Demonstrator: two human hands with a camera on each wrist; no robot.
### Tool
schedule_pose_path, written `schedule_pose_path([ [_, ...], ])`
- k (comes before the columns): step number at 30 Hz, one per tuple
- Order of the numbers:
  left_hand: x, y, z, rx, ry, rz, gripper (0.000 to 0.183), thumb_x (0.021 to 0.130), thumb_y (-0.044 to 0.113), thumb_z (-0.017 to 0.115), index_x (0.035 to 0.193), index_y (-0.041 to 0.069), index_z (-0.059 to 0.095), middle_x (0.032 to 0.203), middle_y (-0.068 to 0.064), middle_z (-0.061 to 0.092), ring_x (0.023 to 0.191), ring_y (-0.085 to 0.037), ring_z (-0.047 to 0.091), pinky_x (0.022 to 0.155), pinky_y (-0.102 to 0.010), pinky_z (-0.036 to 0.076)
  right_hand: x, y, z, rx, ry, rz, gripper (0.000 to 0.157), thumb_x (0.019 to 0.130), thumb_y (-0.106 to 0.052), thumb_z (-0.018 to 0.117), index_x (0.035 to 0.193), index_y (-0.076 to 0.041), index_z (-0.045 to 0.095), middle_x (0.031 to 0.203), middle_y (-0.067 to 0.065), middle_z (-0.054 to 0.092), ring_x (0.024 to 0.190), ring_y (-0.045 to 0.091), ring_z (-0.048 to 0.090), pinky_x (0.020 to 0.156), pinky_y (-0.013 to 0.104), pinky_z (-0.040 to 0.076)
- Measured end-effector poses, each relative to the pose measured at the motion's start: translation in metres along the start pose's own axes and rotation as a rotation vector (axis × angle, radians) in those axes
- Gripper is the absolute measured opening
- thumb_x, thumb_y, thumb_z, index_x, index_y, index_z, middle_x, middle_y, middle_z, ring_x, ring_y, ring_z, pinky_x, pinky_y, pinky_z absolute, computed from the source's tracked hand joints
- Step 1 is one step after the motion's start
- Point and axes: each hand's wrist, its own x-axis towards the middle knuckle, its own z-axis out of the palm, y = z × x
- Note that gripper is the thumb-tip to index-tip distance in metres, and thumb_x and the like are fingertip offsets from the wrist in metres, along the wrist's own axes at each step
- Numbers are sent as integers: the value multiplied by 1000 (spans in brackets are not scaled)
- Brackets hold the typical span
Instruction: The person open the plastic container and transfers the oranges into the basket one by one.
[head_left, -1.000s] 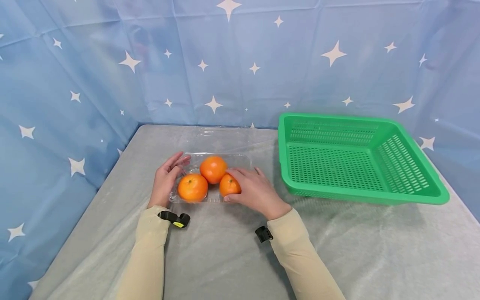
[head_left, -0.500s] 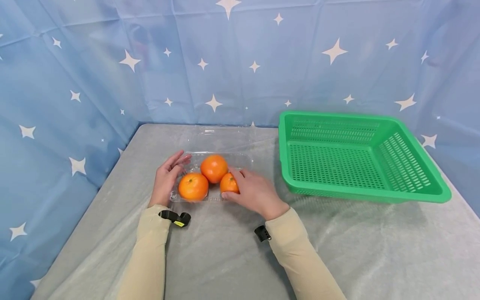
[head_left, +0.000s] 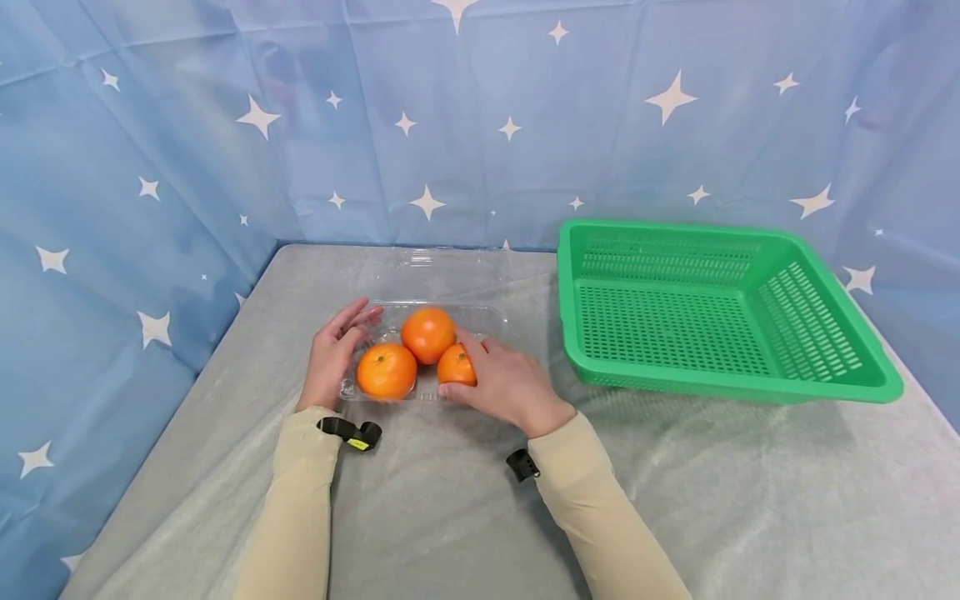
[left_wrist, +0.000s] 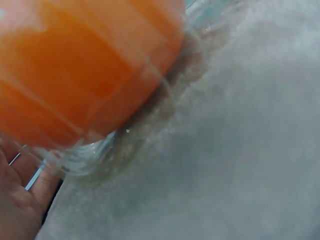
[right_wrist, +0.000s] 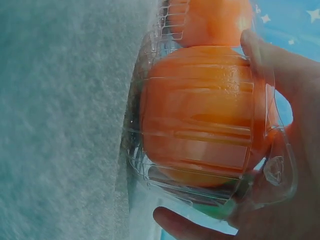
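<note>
A clear plastic clamshell box (head_left: 426,387) lies on the table with its lid folded back, and three mandarin oranges sit in it. One mandarin orange (head_left: 386,372) is front left, another (head_left: 428,335) stands at the back middle. My right hand (head_left: 513,385) reaches over the box's right end, thumb and fingers around the right mandarin orange (head_left: 454,367). In the right wrist view one finger (right_wrist: 187,227) stays outside the box wall. My left hand (head_left: 328,358) rests along the box's left end, fingers extended; part of it shows behind the plastic in the left wrist view.
A large green plastic basket (head_left: 731,387) stands to the right of the box. Grey cloth covers the table (head_left: 435,517). Behind and to the left hangs a blue curtain (head_left: 480,167) with white stars. The transparent lid (head_left: 450,271) lies toward the curtain.
My right hand has shifted very slightly left over the right mandarin orange, covering a bit less of it at the front. My left hand stays put; the whole scene sits a little higher in view.
</note>
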Motion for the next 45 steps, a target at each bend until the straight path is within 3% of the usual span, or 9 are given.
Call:
schedule_pose_path([
  [6,2,-3,0,-3,7,-1,42,91,15,43,133,19,44,119,3,57,109,-13,51,91,-35,40,4,1,1,90,-26,43,86,67,-69,55,138,-28,30,118,-6,50,96,14,50,73,42,42],
  [11,2,-3,1,2,6,-2,42,91,15,43,133,19,44,119,3,57,108,-12,51,90,-35,40,7,3,2,165,-6,22,70,63,-68,60,118,-27,47,95,-15,52,80,6,49,63,32,41],
  [15,1,-4,0,1,-3,7,42,91,15,44,132,21,45,120,3,56,109,-12,51,90,-34,41,7,6,3,187,15,-4,61,63,-66,62,107,-27,51,87,-16,50,74,5,48,60,28,41],
  [21,0,-2,-1,0,-17,4,41,91,14,43,132,22,45,121,0,56,110,-15,50,88,-33,41,5,7,5,189,43,-1,59,63,-67,61,108,-29,51,87,-16,50,74,5,48,59,28,40],
  [30,-11,18,4,-12,-18,-13,42,91,8,42,131,18,46,123,-6,54,112,-20,49,91,-38,39,6,10,4,287,49,-78,59,66,-62,62,110,-25,49,89,-13,51,75,7,50,63,27,42],
  [36,-7,12,2,-25,-19,-26,42,91,10,43,131,21,46,122,-3,55,111,-17,50,91,-36,40,6,10,2,293,46,-99,62,66,-61,63,114,-25,47,93,-14,50,79,7,49,65,28,43],
  [45,2,-4,-2,-6,-14,11,42,91,12,43,132,22,45,121,0,56,110,-15,50,89,-34,40,5,12,-6,296,78,-95,74,65,-56,68,126,-20,44,103,-10,52,86,9,50,72,30,44],
])
